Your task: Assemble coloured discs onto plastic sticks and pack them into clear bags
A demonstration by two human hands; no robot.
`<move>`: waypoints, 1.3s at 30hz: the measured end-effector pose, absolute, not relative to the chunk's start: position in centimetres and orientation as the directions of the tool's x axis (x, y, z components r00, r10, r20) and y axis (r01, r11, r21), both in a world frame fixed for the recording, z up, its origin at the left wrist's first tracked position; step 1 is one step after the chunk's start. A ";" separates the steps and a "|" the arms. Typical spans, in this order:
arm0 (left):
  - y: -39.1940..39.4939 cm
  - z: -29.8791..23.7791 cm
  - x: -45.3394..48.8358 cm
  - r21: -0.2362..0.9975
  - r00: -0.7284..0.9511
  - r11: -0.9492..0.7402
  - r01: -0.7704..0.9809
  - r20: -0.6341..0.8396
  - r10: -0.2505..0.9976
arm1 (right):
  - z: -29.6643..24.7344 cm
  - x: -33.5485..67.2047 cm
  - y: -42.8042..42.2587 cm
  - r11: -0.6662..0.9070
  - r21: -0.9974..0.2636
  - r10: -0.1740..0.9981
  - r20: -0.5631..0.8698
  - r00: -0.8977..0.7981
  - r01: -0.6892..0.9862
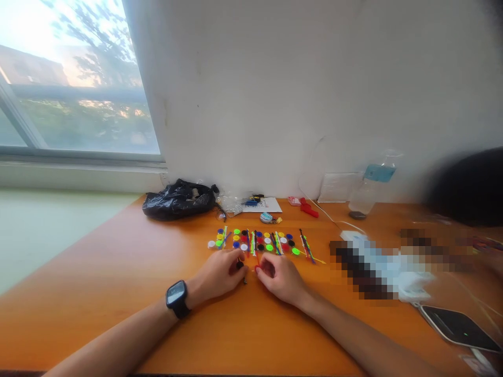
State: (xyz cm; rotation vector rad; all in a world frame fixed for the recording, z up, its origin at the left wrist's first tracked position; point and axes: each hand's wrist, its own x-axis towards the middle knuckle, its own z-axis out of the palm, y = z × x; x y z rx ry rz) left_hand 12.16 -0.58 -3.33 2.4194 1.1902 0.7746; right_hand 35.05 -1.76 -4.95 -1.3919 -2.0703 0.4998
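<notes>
My left hand (223, 269), with a dark watch (176, 296) on its wrist, is closed in a pinch around a small black disc (239, 265). A short dark tip shows below its fingers, too small to make out. Close by on the right, my right hand (281, 275) pinches a thin red plastic stick (257, 268) between thumb and forefinger. Just beyond both hands lie several coloured round discs (268, 241) in groups. Bundles of coloured arrow-tipped sticks (253, 243) lie between the groups, with another bundle (306, 246) at the right end.
A black plastic bag (178, 201) lies at the back left of the wooden table (118, 267). Behind the discs are a round tin-like item (266, 217) and a red item (309, 208). A bottle (365, 193), a blurred-out patch and a phone (458, 327) with a cable occupy the right.
</notes>
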 end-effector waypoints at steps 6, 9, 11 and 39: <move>-0.5 -3.7 12.2 0.551 0.576 -0.618 0.561 0.276 0.770 | -5.2 34.9 -1.9 0.419 -0.577 0.908 0.282 -0.310 0.701; -0.6 -3.7 12.2 0.554 0.572 -0.612 0.564 0.272 0.774 | -5.2 35.1 -2.0 0.441 -0.593 0.897 0.269 -0.350 0.674; -0.6 -3.7 12.2 0.553 0.565 -0.603 0.575 0.264 0.782 | -5.2 35.2 -2.0 0.451 -0.600 0.891 0.265 -0.368 0.660; 3.1 -2.8 9.0 0.376 0.204 -0.448 0.811 0.536 0.819 | -4.8 35.3 -2.5 0.450 -0.575 0.891 0.240 -0.385 0.684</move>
